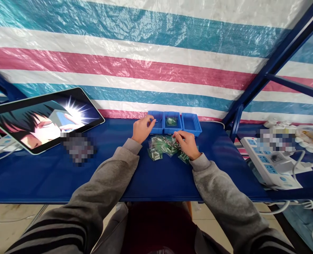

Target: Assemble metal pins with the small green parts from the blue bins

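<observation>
My left hand point(142, 129) is raised over the left one of three small blue bins point(156, 124), its fingertips pinched on a thin metal piece too small to name. My right hand point(187, 144) rests on a pile of small green parts point(161, 146) on the blue table point(66, 173), fingers curled and pinching into the pile. The middle bin point(171, 122) holds some green parts. The right bin point(191, 124) looks bare inside. Grey sleeves cover both forearms.
A tablet point(43, 118) showing a cartoon leans at the left, with a blurred item point(78, 147) in front of it. A white power strip point(270, 164) with cables lies at the right. A blue metal frame point(254, 86) and a striped tarp point(146, 63) stand behind.
</observation>
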`<state>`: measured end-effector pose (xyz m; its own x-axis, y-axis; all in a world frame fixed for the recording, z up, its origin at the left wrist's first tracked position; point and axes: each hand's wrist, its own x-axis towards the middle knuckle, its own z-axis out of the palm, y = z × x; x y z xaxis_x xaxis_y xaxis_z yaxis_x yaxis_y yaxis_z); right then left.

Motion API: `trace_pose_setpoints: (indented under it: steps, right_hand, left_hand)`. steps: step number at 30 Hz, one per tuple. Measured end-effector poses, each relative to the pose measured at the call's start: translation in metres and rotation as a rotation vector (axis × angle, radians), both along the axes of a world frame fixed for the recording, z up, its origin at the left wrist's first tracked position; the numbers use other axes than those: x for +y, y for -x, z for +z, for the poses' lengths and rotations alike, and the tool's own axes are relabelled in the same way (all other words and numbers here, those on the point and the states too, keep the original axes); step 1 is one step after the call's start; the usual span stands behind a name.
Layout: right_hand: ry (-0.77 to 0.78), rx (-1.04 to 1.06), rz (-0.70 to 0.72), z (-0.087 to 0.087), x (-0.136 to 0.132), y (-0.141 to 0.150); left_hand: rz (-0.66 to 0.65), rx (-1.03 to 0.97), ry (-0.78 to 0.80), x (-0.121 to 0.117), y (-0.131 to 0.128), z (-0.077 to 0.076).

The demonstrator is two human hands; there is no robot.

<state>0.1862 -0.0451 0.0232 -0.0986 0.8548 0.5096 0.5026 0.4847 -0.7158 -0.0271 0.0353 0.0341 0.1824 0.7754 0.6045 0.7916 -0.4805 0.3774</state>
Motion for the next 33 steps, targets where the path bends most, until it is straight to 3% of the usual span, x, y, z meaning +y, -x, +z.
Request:
trace_pose_setpoints:
  steps: [5,7,11,16,22,27,30,33]
  right_hand:
    - [-0.024,-0.028,-0.01,-0.002,0.001,0.0]
    - [-0.029,-0.037,-0.006,-0.002,0.002,0.0]
    - [-0.033,-0.045,-0.01,-0.003,0.002,0.0]
    - [-0.036,-0.044,0.001,-0.002,0.002,0.001]
    - [-0.035,-0.056,0.008,-0.003,0.002,0.0]
    - [-0.056,-0.008,0.038,-0.004,0.002,0.001]
    - [-0.072,0.006,0.082,-0.006,0.003,0.001]
    - [-0.1,0.01,0.041,-0.007,0.005,0.001]
  left_hand:
    - [-0.432,0.276,0.196,-0.013,0.018,0.0]
    - [-0.539,0.377,0.265,-0.015,0.023,0.003]
    - [-0.566,0.513,0.345,-0.016,0.022,0.005]
    - [-0.56,0.548,0.313,-0.016,0.019,0.003]
    - [-0.564,0.393,0.064,-0.015,0.021,-0.003]
    - [-0.552,0.065,-0.155,-0.029,0.006,-0.003]
    - [-0.491,-0.161,-0.102,-0.042,-0.008,-0.003]
    - [-0.456,-0.324,0.079,-0.051,-0.018,-0.004]
